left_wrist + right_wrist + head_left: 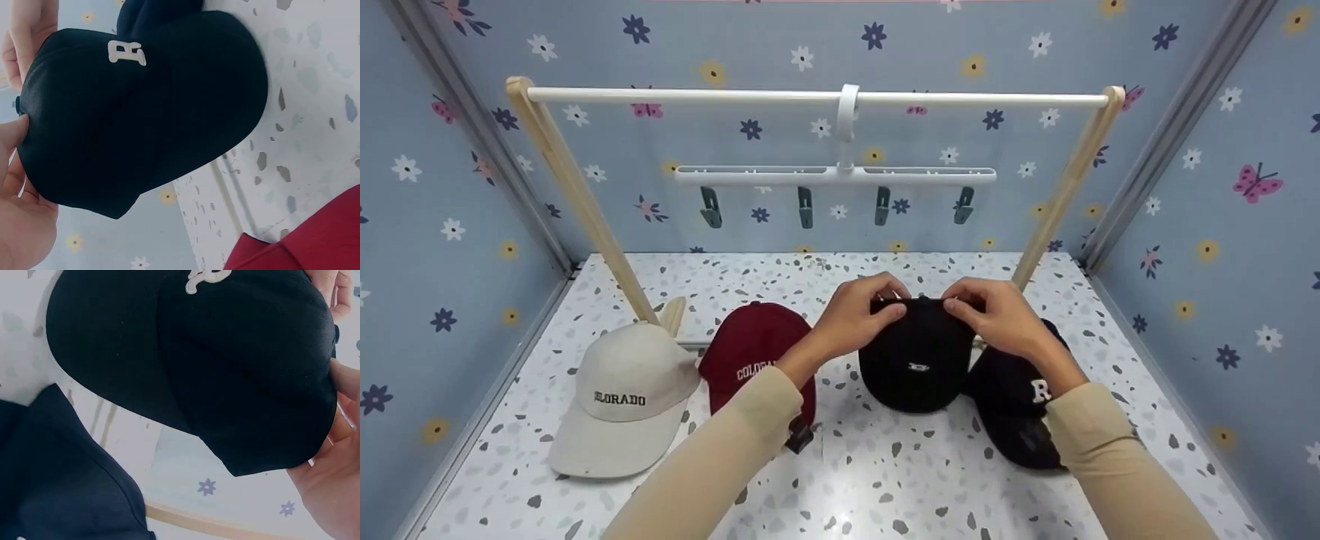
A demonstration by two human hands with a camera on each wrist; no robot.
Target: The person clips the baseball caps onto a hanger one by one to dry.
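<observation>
A black baseball cap (915,345) with a small white letter on its front hangs brim down between both hands. My left hand (856,313) pinches the top of its crown on the left, thumb in front and fingers behind. On the right of the crown, my right hand (996,313) pinches it the same way. The crown button (18,104) shows between the hands. Whether the brim touches the table cannot be told. Close by on the right lies a dark cap (1012,405) with a white R, partly behind my right forearm.
A maroon cap (761,341) and a beige cap (630,375) lie to the left on the speckled table (840,480). Behind, a white hanger (780,177) with several green clips (805,208) hangs from a white rail (682,96) on wooden legs (585,202).
</observation>
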